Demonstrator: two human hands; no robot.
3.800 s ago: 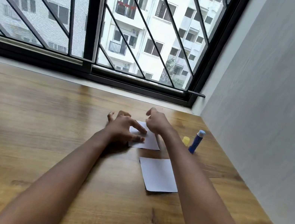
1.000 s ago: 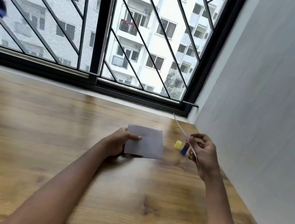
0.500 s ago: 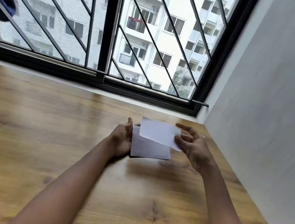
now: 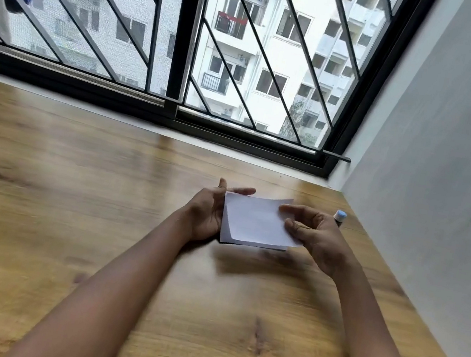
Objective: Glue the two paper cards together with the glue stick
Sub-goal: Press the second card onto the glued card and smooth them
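Cards (image 4: 258, 220): stacked, aloft over table (image 4: 95, 216) | left hand (image 4: 207, 212): at left edge, grip hidden | right hand (image 4: 313, 237): pinching right edge | risk: corners offset, glue may set them crooked.

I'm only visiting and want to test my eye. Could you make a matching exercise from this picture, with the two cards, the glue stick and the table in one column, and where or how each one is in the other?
Things:
1. top card
2. lower card
3. glue stick
4. table

Places or states:
A. wood-grained surface under everything
B. near the wall, beyond the right hand
C. only thin edges show
D. uppermost, pinched at its right edge by the right hand

Pairs: 1-D, 2-C, 3-B, 4-A.
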